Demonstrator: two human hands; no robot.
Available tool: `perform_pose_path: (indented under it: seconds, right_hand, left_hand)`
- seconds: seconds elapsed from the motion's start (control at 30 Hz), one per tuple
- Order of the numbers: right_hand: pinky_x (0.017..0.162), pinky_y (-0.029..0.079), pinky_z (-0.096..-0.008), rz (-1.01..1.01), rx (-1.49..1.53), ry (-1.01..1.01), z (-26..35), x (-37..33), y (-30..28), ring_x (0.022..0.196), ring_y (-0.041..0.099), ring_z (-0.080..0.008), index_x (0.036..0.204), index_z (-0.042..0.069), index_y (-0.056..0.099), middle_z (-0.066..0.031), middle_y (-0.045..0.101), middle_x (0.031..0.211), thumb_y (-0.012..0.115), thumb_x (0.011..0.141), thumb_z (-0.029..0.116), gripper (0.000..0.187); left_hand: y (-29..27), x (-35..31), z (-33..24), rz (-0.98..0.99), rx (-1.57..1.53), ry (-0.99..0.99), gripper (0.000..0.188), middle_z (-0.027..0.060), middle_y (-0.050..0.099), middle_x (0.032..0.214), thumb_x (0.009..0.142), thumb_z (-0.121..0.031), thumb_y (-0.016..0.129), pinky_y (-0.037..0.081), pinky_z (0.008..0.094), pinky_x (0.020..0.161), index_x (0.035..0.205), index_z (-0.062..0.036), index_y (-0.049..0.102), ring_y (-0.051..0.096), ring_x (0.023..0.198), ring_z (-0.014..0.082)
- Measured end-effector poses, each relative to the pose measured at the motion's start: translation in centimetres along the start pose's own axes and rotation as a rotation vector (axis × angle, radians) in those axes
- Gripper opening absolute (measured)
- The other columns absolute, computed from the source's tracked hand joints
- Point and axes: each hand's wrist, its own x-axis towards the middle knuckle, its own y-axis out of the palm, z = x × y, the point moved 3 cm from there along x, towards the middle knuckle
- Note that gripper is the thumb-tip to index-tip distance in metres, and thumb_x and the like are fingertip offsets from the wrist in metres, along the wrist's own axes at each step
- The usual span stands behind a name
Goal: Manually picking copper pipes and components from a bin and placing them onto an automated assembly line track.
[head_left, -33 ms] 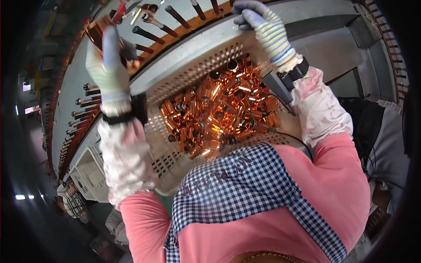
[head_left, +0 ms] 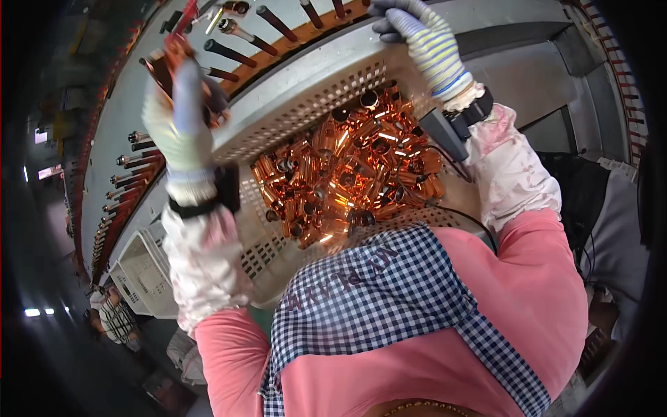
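Note:
My left hand, in a pale knit glove blurred by motion, is raised at the upper left over the grey bench. Its fingers are closed round copper tube pieces, whose exact number is hidden by the hand. A red clamp-like part shows just beyond the fingertips. My right hand, in a striped glove with grey-blue fingertips, hovers at the top edge beyond the basket, its fingers loosely bent and apart with nothing visible in them. Between my arms, shiny short copper tubes heap in a pale perforated plastic basket.
A rail with dark-sleeved upright rods runs along the bench's far side, and more rods line its left edge. Another pale crate stands at lower left. A black cable crosses the basket's right side. Someone in checked clothing is farther left.
My left hand has come slightly nearer and to the right, the copper pieces moving with it. My right hand has barely shifted.

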Motion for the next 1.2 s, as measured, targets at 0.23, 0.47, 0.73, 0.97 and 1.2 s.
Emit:
perform_pose_path:
  seconds: [0.23,0.47,0.73,0.97,1.2]
  right_hand:
    - [0.082,0.057,-0.0271,-0.075,0.025,0.107,3.0,-1.4,2.3,0.091,0.068,-0.0131,0.125,0.000,0.064,-0.0067,0.071,0.110,0.057,0.104,0.012,0.025]
    - [0.085,0.057,-0.0270,-0.031,-0.064,0.123,2.9,-2.5,3.1,0.092,0.068,-0.0119,0.126,0.001,0.064,-0.0059,0.071,0.110,0.058,0.104,0.013,0.026]
    - [0.085,0.056,-0.0264,-0.005,-0.067,0.116,3.9,-2.4,3.5,0.093,0.068,-0.0114,0.127,0.001,0.064,-0.0056,0.071,0.111,0.058,0.104,0.015,0.028]
    - [0.084,0.056,-0.0265,0.067,-0.031,0.102,3.0,-1.6,3.8,0.092,0.068,-0.0113,0.127,0.000,0.064,-0.0053,0.070,0.112,0.058,0.104,0.013,0.027]
    - [0.085,0.056,-0.0261,0.066,-0.081,0.146,1.5,-2.6,4.3,0.092,0.067,-0.0099,0.123,0.002,0.067,-0.0032,0.070,0.110,0.058,0.104,0.014,0.024]
  left_hand:
    - [-5.0,-11.9,9.9,0.699,0.752,-0.548,0.060,0.0136,0.075,0.101,0.092,-0.038,0.077,0.055,0.0341,0.071,0.137,-0.0008,0.059,0.071,0.080,0.0257]
    - [-3.8,-15.5,14.8,1.083,1.150,-0.591,0.085,0.0282,0.054,0.146,0.086,-0.023,0.079,0.047,0.0450,0.111,0.158,-0.0131,0.035,0.056,0.132,0.0418]
    - [2.2,-16.0,20.2,0.961,0.665,-0.749,0.087,0.0276,0.048,0.152,0.083,-0.007,0.074,0.043,0.0430,0.115,0.159,-0.0091,0.032,0.051,0.138,0.0413]
    - [10.2,-18.5,17.0,1.159,0.486,-0.271,0.071,0.0229,0.064,0.133,0.080,-0.007,0.072,0.048,0.0452,0.109,0.148,-0.0112,0.052,0.059,0.127,0.0381]
    - [8.9,-21.2,14.2,1.391,0.601,-0.449,0.048,0.0143,0.067,0.130,0.084,-0.021,0.071,0.045,0.0498,0.111,0.132,-0.0209,0.067,0.059,0.129,0.0326]
